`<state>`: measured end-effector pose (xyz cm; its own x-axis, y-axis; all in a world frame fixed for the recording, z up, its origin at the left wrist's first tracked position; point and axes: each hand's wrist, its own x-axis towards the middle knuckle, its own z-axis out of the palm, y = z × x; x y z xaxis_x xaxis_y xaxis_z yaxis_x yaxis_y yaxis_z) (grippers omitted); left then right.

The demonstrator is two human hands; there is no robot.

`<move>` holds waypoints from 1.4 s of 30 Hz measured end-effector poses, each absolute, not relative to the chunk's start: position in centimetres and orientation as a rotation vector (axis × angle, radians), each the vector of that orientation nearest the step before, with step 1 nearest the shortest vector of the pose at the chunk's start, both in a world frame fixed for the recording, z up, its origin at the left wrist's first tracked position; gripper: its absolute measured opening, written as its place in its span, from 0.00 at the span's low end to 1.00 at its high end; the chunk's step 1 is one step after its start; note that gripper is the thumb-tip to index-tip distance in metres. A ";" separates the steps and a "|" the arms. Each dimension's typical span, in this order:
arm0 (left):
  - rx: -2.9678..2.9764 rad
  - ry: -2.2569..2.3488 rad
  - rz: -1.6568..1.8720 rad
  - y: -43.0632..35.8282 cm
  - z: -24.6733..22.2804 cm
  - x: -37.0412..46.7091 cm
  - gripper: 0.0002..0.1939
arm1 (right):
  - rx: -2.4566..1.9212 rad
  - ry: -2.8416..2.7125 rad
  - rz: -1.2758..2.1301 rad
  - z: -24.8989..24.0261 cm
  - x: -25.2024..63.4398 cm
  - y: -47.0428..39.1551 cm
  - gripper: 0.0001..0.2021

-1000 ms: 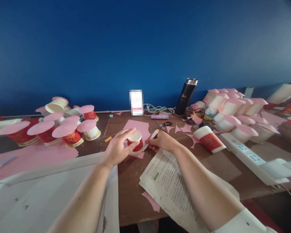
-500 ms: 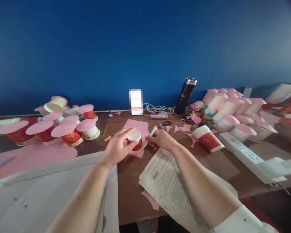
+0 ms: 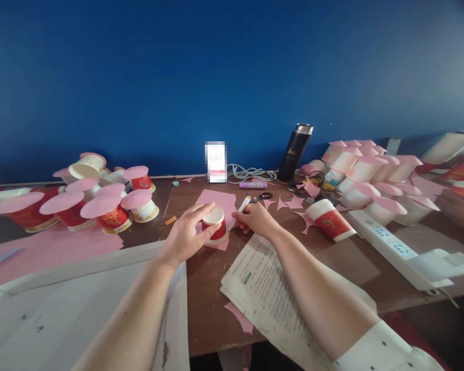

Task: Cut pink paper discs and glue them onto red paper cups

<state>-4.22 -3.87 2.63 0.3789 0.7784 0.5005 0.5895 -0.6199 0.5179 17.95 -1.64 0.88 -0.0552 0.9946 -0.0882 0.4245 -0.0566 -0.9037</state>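
Observation:
On a sheet of pink paper (image 3: 222, 198) stands a red and white paper cup (image 3: 216, 233), seemingly bottom up. My left hand (image 3: 187, 232) is closed around its left side, thumb across the front. My right hand (image 3: 257, 219) pinches a white pen (image 3: 244, 204) with an orange end, close to the cup's right side. The pen's tip is hidden by my fingers. Just beyond my right hand lie dark scissors (image 3: 263, 196) and a purple glue stick (image 3: 253, 184). Printed sheets (image 3: 251, 275) lie beneath my right forearm.
Several cups topped with pink paper (image 3: 106, 203) crowd the left; more white ones (image 3: 371, 175) stack at right. A black flask (image 3: 296, 152), lying stacked cups (image 3: 330, 221), a power strip (image 3: 386, 242) and pink scraps (image 3: 294, 202) are at right. Another person's hand (image 3: 458, 208) shows at far right.
The pen has shifted slightly and leans a little more beside the cup. My left hand keeps its hold on the cup. The whole view has moved slightly.

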 end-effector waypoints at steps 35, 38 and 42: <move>2.402 1.211 1.099 -4.0 2.7 -4.1 0.25 | -1.522 -1.383 0.992 0.5 16.3 -0.5 0.10; 2.407 1.214 1.098 -4.1 2.8 -4.1 0.25 | -1.527 -1.367 0.995 0.0 16.2 -0.1 0.09; 2.409 1.219 1.103 -4.0 2.8 -4.1 0.25 | -1.519 -1.340 1.028 -0.4 15.9 0.3 0.09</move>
